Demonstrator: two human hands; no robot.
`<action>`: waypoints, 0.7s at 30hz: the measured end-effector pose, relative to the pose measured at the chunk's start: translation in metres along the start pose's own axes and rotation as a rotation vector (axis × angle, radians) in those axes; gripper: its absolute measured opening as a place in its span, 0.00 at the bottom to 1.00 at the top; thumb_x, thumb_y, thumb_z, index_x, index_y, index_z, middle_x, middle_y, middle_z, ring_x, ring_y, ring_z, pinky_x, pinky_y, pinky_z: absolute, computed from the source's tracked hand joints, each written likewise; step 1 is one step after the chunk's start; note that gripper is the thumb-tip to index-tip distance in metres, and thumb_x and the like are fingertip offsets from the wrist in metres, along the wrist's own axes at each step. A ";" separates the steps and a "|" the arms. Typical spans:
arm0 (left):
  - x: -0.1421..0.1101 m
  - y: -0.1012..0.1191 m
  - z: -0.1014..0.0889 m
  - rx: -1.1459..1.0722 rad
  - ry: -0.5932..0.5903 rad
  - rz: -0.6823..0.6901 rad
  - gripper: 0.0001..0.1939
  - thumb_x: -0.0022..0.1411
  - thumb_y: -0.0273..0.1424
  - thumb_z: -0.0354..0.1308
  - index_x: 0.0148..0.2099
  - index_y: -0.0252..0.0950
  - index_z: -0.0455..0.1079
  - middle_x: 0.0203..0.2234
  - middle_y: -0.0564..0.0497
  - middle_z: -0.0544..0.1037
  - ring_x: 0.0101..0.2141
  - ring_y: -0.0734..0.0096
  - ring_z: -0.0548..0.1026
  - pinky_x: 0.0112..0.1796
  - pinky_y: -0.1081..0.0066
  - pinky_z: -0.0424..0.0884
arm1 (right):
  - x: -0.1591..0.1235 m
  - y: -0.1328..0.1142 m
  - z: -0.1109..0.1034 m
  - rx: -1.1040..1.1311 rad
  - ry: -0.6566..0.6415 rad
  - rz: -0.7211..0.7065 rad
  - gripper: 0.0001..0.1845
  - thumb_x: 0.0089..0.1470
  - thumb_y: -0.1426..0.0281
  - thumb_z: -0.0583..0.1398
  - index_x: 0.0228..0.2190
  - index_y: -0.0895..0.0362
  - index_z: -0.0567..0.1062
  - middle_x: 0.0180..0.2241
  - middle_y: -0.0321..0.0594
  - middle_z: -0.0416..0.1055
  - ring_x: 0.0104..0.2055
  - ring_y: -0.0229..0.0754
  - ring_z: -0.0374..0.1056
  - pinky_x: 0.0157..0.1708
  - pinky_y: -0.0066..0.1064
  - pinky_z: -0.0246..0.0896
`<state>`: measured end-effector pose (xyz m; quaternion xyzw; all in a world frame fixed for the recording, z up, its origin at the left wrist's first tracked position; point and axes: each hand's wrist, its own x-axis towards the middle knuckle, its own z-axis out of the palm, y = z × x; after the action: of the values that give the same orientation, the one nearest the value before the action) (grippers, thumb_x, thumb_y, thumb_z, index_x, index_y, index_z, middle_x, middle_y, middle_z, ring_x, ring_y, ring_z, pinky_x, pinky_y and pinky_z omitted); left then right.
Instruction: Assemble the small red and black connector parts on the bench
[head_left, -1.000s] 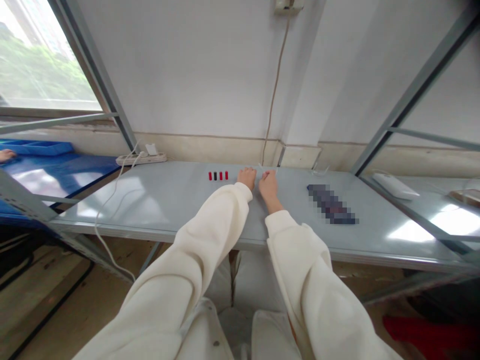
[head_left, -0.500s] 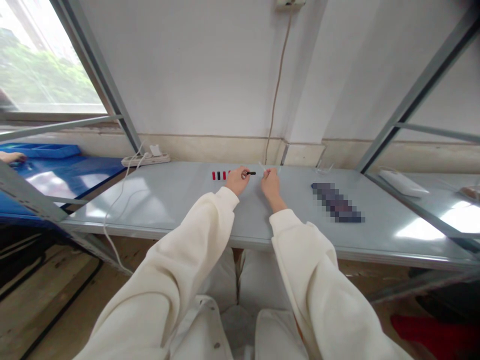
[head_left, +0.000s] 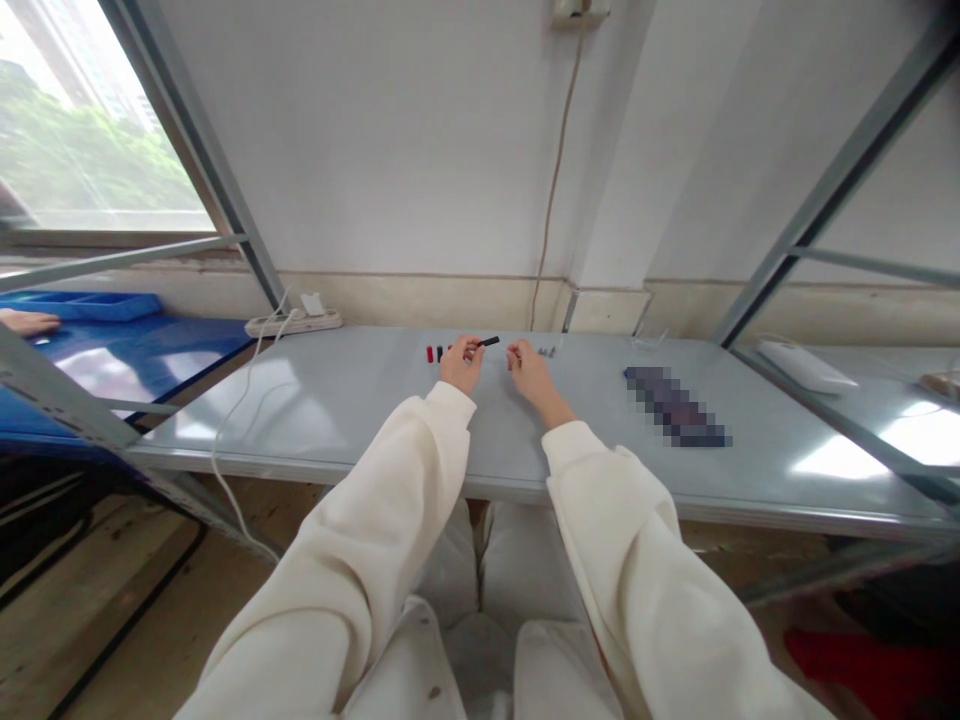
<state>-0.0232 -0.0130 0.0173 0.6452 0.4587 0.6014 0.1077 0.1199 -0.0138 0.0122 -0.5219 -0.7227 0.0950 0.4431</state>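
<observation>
My left hand pinches a small black cylinder, which sticks out to the right past the fingertips. Facing it across a narrow gap, my right hand has its fingers closed; what they hold, if anything, is too small to make out. A small red cylinder and another black cylinder stand in a row on the grey table, left of my left hand, which partly covers the row. Several tiny grey pieces lie just beyond my right hand.
A power strip with white cables lies at the table's back left. To the right is a pixelated dark object. Another person's hand rests by a blue tray on the neighbouring blue table. Metal posts frame both sides.
My left hand has shifted slightly left, and the black cylinder now tilts upward to the right. My right hand has moved left and a little down, uncovering the grey pieces.
</observation>
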 end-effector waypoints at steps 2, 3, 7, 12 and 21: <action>0.000 -0.001 0.000 0.007 0.002 -0.009 0.05 0.51 0.25 0.54 0.33 0.35 0.65 0.26 0.51 0.75 0.24 0.77 0.71 0.30 0.74 0.67 | 0.000 -0.001 0.000 0.005 0.008 0.003 0.06 0.52 0.69 0.47 0.30 0.55 0.61 0.21 0.36 0.63 0.25 0.40 0.61 0.30 0.31 0.55; 0.000 -0.001 0.000 0.008 0.002 -0.017 0.05 0.51 0.25 0.54 0.34 0.35 0.65 0.27 0.51 0.75 0.24 0.77 0.71 0.30 0.74 0.67 | 0.000 -0.002 -0.001 0.006 0.014 0.005 0.06 0.52 0.69 0.46 0.30 0.55 0.61 0.21 0.36 0.63 0.25 0.40 0.61 0.30 0.31 0.55; 0.000 -0.003 -0.001 0.000 0.024 -0.050 0.05 0.52 0.27 0.53 0.34 0.35 0.65 0.27 0.50 0.75 0.25 0.77 0.71 0.30 0.74 0.67 | 0.001 -0.003 -0.002 0.012 0.045 0.014 0.07 0.52 0.68 0.46 0.30 0.55 0.61 0.21 0.37 0.63 0.25 0.40 0.60 0.30 0.31 0.54; 0.002 -0.006 -0.002 0.018 0.037 -0.097 0.05 0.53 0.27 0.52 0.35 0.36 0.64 0.28 0.50 0.75 0.27 0.76 0.71 0.33 0.74 0.67 | 0.000 -0.002 -0.004 0.017 0.098 0.003 0.08 0.52 0.67 0.45 0.32 0.55 0.62 0.22 0.37 0.64 0.25 0.39 0.60 0.30 0.31 0.54; 0.003 -0.007 -0.004 0.008 0.028 -0.115 0.07 0.54 0.28 0.51 0.37 0.35 0.65 0.28 0.49 0.75 0.27 0.76 0.72 0.32 0.74 0.68 | 0.000 0.000 -0.006 0.013 0.027 -0.042 0.09 0.53 0.67 0.46 0.32 0.55 0.63 0.23 0.37 0.64 0.25 0.38 0.61 0.31 0.30 0.55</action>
<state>-0.0305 -0.0081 0.0155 0.6099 0.4990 0.6011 0.1329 0.1240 -0.0158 0.0157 -0.5049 -0.7268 0.0833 0.4581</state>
